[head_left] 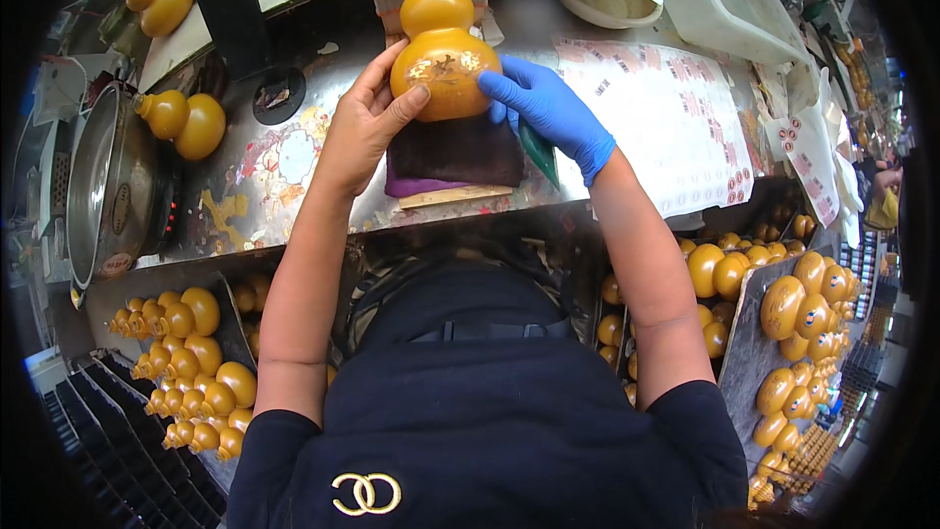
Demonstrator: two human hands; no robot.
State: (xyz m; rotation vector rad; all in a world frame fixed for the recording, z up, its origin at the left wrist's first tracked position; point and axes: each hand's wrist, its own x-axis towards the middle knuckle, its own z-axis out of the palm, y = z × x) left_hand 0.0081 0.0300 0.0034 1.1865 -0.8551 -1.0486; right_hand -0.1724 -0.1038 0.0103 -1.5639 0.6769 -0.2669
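Note:
A glossy amber gourd-shaped bottle (pixel 438 44) lies over a dark folded cloth (pixel 455 152) on the metal workbench (pixel 284 171). My bare left hand (pixel 367 118) grips its round lower bulb from the left, thumb pressed on the front. My right hand (pixel 548 108), in a blue glove, presses fingers on the bulb's right side over a clear round sticker. A green tool tip (pixel 537 152) sticks out under the gloved hand.
Sheets of small stickers (pixel 676 108) cover the bench at right. More amber gourds lie at left (pixel 186 122), in trays below left (pixel 191 372) and below right (pixel 803 333). A metal pot (pixel 103 186) stands at the left; a white bowl (pixel 597 0) sits behind.

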